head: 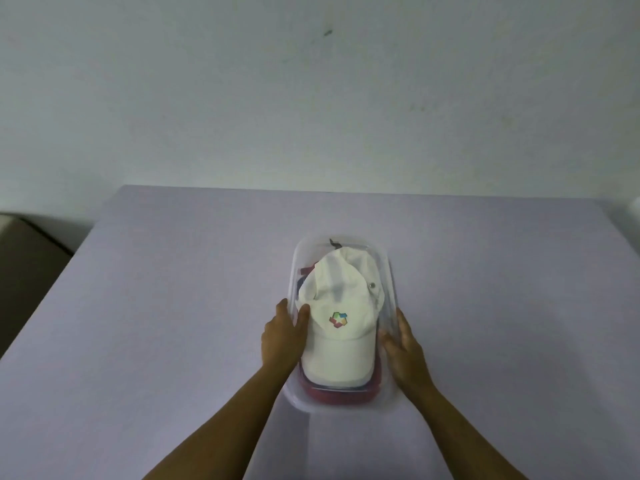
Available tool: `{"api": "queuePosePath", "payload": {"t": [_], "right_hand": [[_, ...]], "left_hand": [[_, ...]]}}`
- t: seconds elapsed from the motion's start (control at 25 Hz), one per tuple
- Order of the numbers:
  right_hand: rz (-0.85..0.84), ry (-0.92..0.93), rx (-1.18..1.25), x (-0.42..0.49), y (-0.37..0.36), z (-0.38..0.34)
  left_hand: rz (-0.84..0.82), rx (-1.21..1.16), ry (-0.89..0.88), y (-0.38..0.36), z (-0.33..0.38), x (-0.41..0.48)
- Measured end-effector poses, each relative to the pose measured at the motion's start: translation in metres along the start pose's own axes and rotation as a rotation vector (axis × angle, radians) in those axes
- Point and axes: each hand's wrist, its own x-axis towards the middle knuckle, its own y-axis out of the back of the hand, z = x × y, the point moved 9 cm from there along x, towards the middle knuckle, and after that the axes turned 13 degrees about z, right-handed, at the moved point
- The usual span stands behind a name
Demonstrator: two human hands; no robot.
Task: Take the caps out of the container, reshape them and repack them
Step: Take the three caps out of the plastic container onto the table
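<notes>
A clear plastic container (389, 271) stands in the middle of the table. On top inside it lies a white cap (341, 306) with a multicoloured logo, its brim toward me. A red cap (341, 396) shows beneath it at the near end, and a bit of dark fabric peeks out at the far left. My left hand (284, 336) holds the container's left side, thumb over the rim against the white cap. My right hand (403, 348) holds the right side, thumb over the rim. The lower caps are mostly hidden.
The container sits on a table covered in pale lilac cloth (173, 306), with bare cloth all around it. A pale wall (311, 98) rises behind the far edge. A dark piece of furniture (24, 251) stands off the left edge.
</notes>
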Motion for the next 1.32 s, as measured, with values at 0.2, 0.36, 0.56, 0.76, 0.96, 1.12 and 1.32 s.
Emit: {"api": "queuePosePath", "payload": {"t": [0.2, 0.36, 0.56, 0.76, 0.96, 1.12, 1.32], "right_hand": [[0.045, 0.021, -0.061, -0.005, -0.002, -0.002], [0.045, 0.011, -0.114, -0.001, -0.004, 0.001], [0.06, 0.032, -0.148, 0.0, -0.005, 0.001], [0.065, 0.038, -0.166, 0.0, -0.005, 0.001], [0.066, 0.051, -0.188, -0.001, -0.006, 0.0], [0.068, 0.056, -0.191, -0.001, -0.005, -0.001], [0.063, 0.036, -0.154, 0.0, -0.004, 0.001]], "left_hand": [[0.035, 0.006, 0.075, 0.0, -0.025, -0.018], [0.107, 0.071, 0.158, 0.012, -0.053, -0.039], [0.148, 0.056, 0.195, 0.021, -0.061, -0.052], [0.108, 0.028, 0.262, 0.019, -0.068, -0.057], [0.051, 0.052, 0.243, 0.018, -0.065, -0.058], [0.007, 0.034, 0.297, 0.017, -0.065, -0.058], [0.011, 0.062, 0.231, 0.024, -0.053, -0.059]]}}
